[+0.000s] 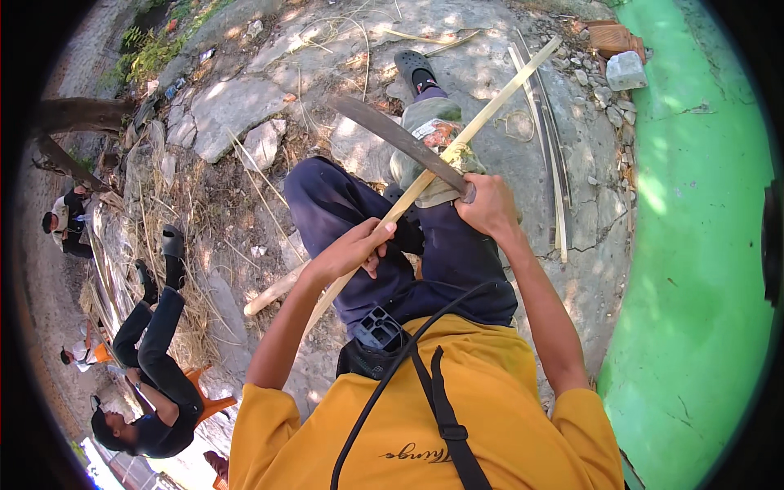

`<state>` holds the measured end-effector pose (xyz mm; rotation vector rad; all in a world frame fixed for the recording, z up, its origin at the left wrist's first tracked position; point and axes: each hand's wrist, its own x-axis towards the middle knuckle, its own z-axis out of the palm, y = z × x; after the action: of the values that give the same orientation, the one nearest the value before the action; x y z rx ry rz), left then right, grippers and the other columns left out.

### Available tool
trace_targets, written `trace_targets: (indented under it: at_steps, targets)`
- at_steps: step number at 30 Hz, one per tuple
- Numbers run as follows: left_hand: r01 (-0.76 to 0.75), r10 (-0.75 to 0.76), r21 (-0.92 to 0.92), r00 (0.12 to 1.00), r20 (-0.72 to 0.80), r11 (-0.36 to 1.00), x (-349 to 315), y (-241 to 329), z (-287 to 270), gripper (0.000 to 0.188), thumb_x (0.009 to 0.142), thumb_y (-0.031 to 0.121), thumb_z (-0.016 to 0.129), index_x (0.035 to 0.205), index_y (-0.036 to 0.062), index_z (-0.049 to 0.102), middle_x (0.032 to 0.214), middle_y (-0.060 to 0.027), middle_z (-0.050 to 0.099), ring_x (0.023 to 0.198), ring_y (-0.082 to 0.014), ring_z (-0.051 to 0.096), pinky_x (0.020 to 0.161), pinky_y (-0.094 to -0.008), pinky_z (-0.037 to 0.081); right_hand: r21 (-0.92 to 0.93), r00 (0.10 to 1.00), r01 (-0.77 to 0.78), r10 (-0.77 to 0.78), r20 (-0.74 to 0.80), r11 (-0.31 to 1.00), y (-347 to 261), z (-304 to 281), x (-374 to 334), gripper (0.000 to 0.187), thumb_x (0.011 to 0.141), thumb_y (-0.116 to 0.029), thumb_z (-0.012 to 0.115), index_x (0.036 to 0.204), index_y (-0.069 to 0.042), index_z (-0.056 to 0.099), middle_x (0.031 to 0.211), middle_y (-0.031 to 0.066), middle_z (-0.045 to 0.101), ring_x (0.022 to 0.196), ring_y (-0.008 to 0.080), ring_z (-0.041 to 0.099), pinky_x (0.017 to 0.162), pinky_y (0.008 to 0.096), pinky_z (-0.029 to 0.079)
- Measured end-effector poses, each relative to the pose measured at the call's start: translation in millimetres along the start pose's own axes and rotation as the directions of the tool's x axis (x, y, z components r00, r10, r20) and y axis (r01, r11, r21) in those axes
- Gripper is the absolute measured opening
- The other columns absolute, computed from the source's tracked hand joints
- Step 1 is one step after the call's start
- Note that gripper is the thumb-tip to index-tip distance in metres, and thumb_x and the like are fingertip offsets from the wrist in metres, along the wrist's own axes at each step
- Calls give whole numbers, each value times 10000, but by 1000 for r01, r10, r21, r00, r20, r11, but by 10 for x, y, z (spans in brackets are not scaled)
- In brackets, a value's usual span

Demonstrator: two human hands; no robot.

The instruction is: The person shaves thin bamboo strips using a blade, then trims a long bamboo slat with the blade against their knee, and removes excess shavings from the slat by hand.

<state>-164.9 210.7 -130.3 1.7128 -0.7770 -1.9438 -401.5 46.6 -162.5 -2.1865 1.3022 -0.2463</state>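
My left hand is closed round a long pale bamboo strip, which slants from below my left forearm up to the far right. In my right hand is a machete with a dark, broad, curved blade. Its blade lies across the strip, pointing to the far left, and my fingers hide most of its grip. Beneath the crossing, a greyish-green cloth with a printed patch covers my outstretched right leg. A rounded wooden stick pokes out beside my left forearm.
Several thin strips lie on the cracked concrete to the right, beside a green wall. A concrete block and bricks sit at the far right. On the left, a person sits on an orange chair, near scattered fibres.
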Motion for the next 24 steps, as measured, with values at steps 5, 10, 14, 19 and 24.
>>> trace_targets:
  at_steps: [5, 10, 14, 19, 24]
  targets:
    - [-99, 100, 29, 995, -32, 995, 367, 218, -10, 497, 1053, 509, 525, 1177, 29, 542, 891, -40, 567, 677, -123, 612, 625, -272, 541, 35, 1000, -9, 9, -11, 999, -28, -33, -13, 388, 692, -253, 729, 1004, -24, 760, 874, 258, 721, 857, 437, 710, 796, 507, 573]
    - [-32, 103, -248, 954, 280, 968, 512, 260, -88, 410, 1112, 433, 427, 1087, 56, 587, 721, 54, 406, 511, -43, 318, 437, -226, 242, 118, 999, -11, 17, -47, 993, 46, 15, -37, 375, 706, -245, 738, 1004, -19, 755, 851, 251, 719, 848, 443, 706, 770, 496, 571]
    - [-174, 180, -86, 981, 70, 981, 474, 321, 76, 435, 1121, 387, 422, 948, 40, 618, 677, 59, 400, 520, -49, 311, 460, -243, 273, 206, 997, -49, 60, -47, 977, 116, 21, -69, 370, 716, -241, 754, 999, -2, 745, 846, 247, 720, 853, 436, 709, 747, 462, 572]
    - [-382, 453, 339, 876, -163, 860, 521, 336, 242, 450, 1103, 347, 449, 898, -7, 638, 716, -67, 596, 631, -231, 591, 661, -388, 475, 260, 991, -44, 75, -111, 965, 106, 91, -110, 364, 721, -226, 758, 995, 13, 734, 843, 235, 725, 832, 409, 720, 732, 444, 569]
    - [-216, 578, 687, 736, -352, 694, 415, 498, 483, 310, 1054, 283, 503, 962, 11, 622, 834, -229, 678, 839, -460, 659, 724, -553, 501, 346, 988, -85, 125, -95, 935, 160, 54, -193, 320, 733, -180, 752, 976, 25, 716, 799, 203, 723, 775, 389, 719, 708, 432, 555]
